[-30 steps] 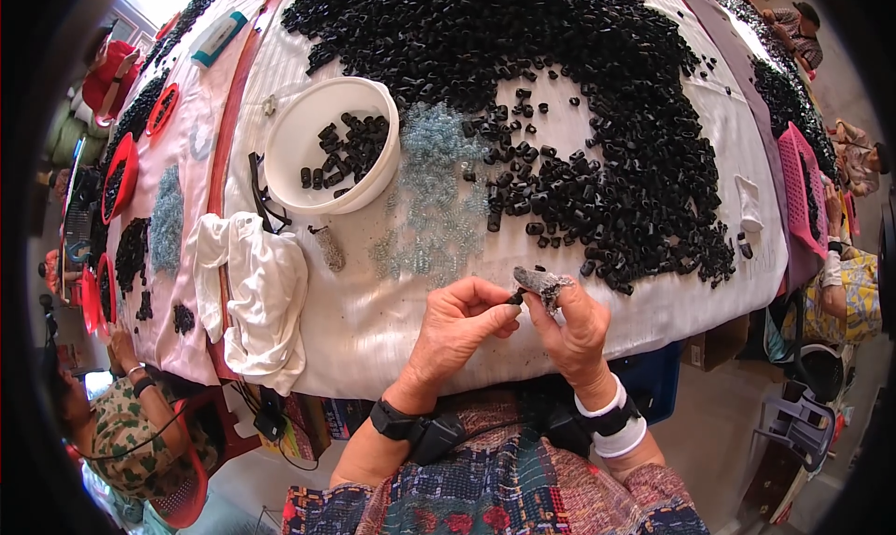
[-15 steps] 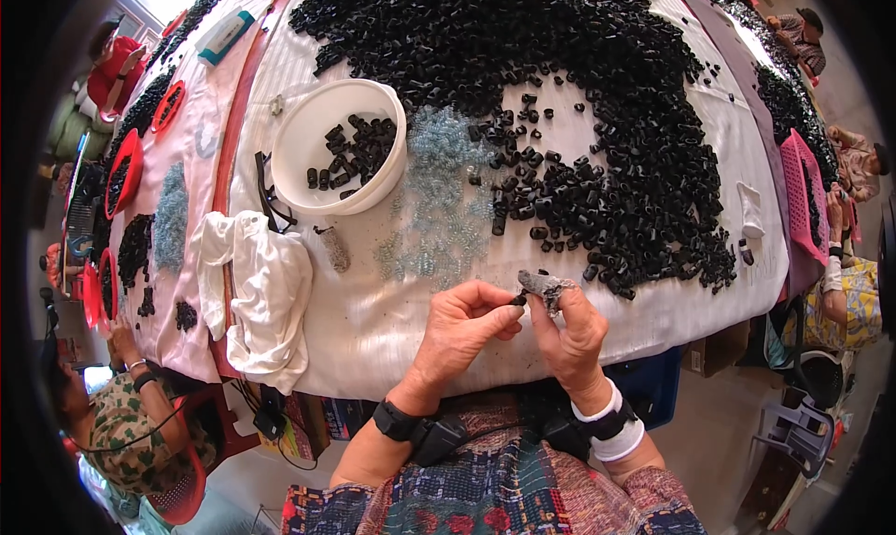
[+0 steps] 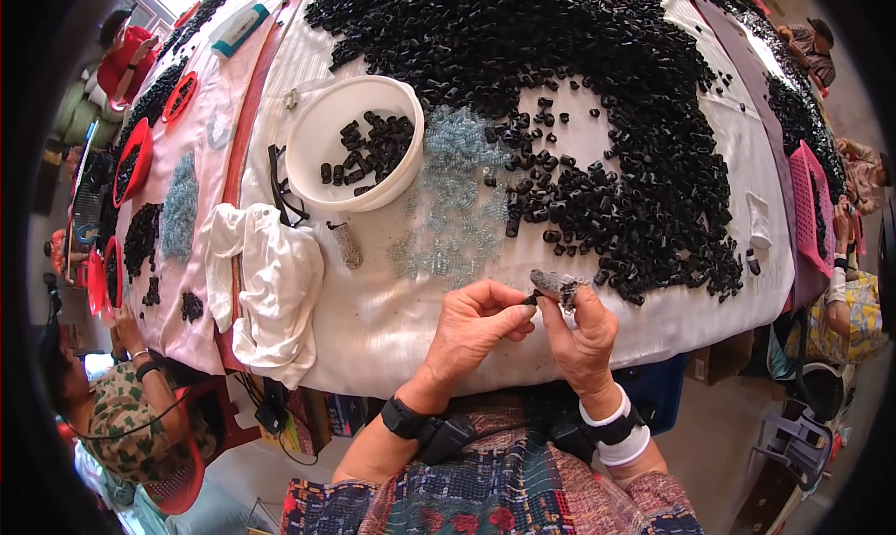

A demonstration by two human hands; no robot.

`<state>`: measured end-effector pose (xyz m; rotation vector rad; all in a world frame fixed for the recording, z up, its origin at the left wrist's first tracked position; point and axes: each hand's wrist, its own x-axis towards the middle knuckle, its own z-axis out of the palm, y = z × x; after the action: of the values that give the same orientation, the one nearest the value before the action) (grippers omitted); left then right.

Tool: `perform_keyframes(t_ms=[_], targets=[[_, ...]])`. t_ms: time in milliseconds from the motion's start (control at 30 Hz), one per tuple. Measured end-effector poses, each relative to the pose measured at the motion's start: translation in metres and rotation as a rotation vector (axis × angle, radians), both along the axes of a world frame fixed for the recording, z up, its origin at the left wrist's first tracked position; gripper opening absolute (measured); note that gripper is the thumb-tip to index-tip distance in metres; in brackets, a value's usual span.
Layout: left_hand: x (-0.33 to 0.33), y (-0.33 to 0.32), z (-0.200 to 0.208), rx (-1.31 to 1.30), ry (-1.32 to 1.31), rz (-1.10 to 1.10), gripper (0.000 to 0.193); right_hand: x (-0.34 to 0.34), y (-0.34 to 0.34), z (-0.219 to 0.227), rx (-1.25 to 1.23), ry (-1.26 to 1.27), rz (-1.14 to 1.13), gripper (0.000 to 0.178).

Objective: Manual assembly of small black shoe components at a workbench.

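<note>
Near the front edge of the cloth-covered table, my left hand (image 3: 474,328) pinches a small black plastic piece (image 3: 531,300) between thumb and fingertips. My right hand (image 3: 584,341) grips a stubby grey, rough-looking piece (image 3: 556,281), its exact kind unclear, close against the black one. Whether the two touch is too small to tell. Beyond my hands lies a loose heap of pale blue, clear coil-like pieces (image 3: 457,176). A large spread of short black tubular parts (image 3: 644,171) covers the far and right side. Several black parts sit in a white round tub (image 3: 303,166).
A crumpled white cloth (image 3: 266,292) lies left of my hands. Beside the tub are a black strap (image 3: 282,185) and a grey mottled cylinder (image 3: 347,246). A pink basket (image 3: 808,208) stands at the right edge. Other people work at both sides, one in camouflage clothing (image 3: 140,428).
The view has shifted slightly, so the tub and table things appear a little farther right. Both hands keep nearly the same pose, still holding the black piece and the grey piece.
</note>
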<state>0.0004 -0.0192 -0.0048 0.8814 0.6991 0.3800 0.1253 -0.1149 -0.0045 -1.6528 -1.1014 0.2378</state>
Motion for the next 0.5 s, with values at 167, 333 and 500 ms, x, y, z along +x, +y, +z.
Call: perform_keyframes(t_ms=[167, 333, 500], targets=[[0.001, -0.001, -0.002, -0.005, -0.011, 0.017, 0.014, -0.009, 0.002, 0.006, -0.087, 0.008, -0.124, 0.019], [0.003, -0.005, -0.002, 0.035, 0.006, 0.054, 0.013, -0.015, 0.002, -0.003, -0.077, 0.065, -0.183, 0.017], [0.002, -0.006, -0.003, 0.032, 0.011, 0.071, 0.012, -0.012, 0.003, -0.001, -0.07, 0.046, -0.131, 0.016]])
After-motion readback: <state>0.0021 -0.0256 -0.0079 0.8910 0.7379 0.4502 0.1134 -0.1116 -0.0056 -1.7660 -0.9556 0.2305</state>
